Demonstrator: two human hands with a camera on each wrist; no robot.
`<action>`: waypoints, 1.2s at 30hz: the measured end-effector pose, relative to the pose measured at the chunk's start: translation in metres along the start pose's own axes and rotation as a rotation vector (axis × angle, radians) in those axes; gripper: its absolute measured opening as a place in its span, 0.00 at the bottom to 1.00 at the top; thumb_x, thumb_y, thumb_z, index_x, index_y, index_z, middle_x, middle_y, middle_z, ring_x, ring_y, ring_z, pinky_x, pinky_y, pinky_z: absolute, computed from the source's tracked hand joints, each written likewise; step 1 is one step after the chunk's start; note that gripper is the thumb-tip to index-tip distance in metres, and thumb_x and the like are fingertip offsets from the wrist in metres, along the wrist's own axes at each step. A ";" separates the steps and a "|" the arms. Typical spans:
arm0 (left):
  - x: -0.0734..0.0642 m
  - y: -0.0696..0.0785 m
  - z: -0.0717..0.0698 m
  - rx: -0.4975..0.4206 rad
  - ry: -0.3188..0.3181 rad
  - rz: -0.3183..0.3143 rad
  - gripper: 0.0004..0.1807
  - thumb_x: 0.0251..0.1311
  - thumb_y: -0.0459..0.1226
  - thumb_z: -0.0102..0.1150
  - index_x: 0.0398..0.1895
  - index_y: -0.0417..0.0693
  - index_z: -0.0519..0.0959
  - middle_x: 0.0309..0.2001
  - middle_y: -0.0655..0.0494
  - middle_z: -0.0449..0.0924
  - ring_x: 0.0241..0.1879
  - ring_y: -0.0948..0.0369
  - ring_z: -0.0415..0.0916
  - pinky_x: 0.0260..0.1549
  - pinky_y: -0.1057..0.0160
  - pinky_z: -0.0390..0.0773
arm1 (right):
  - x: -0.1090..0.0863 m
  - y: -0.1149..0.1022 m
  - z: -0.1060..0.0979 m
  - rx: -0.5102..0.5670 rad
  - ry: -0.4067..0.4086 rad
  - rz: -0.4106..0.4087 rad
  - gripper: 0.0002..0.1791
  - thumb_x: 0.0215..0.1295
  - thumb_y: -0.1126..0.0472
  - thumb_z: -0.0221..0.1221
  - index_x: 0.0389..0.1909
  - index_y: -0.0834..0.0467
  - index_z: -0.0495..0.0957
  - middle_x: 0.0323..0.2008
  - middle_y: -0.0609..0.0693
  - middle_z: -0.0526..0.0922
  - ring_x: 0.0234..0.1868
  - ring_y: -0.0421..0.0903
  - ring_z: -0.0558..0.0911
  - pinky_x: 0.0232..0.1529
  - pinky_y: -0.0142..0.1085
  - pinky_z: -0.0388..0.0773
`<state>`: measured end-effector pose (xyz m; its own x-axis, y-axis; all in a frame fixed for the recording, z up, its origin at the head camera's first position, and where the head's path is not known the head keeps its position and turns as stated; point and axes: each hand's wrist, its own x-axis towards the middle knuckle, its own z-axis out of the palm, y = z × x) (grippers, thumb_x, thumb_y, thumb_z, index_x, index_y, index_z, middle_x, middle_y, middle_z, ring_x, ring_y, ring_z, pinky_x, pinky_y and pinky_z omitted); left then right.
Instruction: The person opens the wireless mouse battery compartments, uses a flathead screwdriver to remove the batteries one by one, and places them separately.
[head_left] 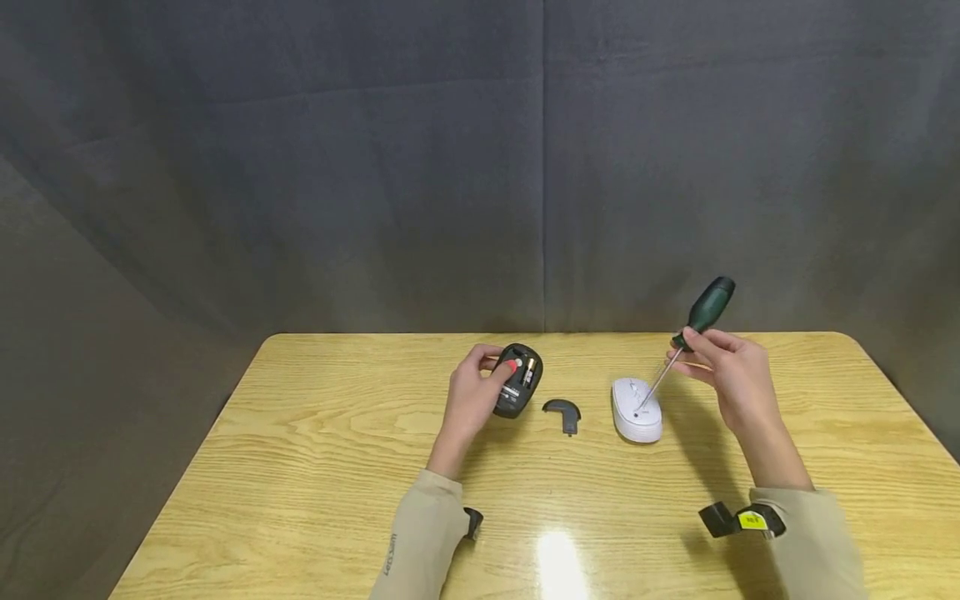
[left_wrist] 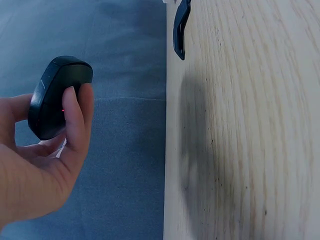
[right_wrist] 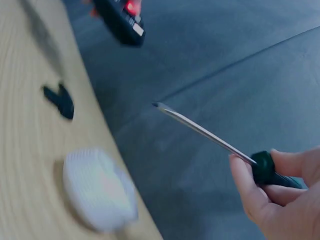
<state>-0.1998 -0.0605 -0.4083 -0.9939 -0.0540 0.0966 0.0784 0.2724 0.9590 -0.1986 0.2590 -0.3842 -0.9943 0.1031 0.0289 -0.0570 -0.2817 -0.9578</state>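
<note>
Holding up a black mouse (head_left: pixel 519 388), underside out, battery (head_left: pixel 529 372) in its bay: left hand (head_left: pixel 472 392) grips it, centre of head frame. Right hand (head_left: pixel 733 377) holds a green screwdriver (head_left: pixel 707 312), right of centre. Step looks like work on the opened mouse, black cover (head_left: pixel 567 412) off at its lower right; next move probably calls for a steady left grip and bringing the tip across. Thumb hides part of the underside; right-wrist view crops the mouse at top, blurs the white mouse (head_left: pixel 634 423). Tip type unclear.
</note>
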 end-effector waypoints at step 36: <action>0.001 -0.004 0.004 -0.012 0.002 -0.015 0.16 0.65 0.36 0.63 0.53 0.38 0.82 0.41 0.44 0.82 0.38 0.56 0.79 0.36 0.62 0.81 | -0.002 0.026 -0.076 -1.034 -0.210 0.231 0.16 0.73 0.62 0.63 0.35 0.75 0.80 0.24 0.53 0.85 0.25 0.48 0.88 0.28 0.39 0.85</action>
<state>-0.2014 -0.0576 -0.4128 -0.9948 -0.0596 0.0823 0.0642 0.2598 0.9635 -0.1910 0.3238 -0.4308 -0.9724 -0.0426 -0.2295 0.1404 0.6786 -0.7209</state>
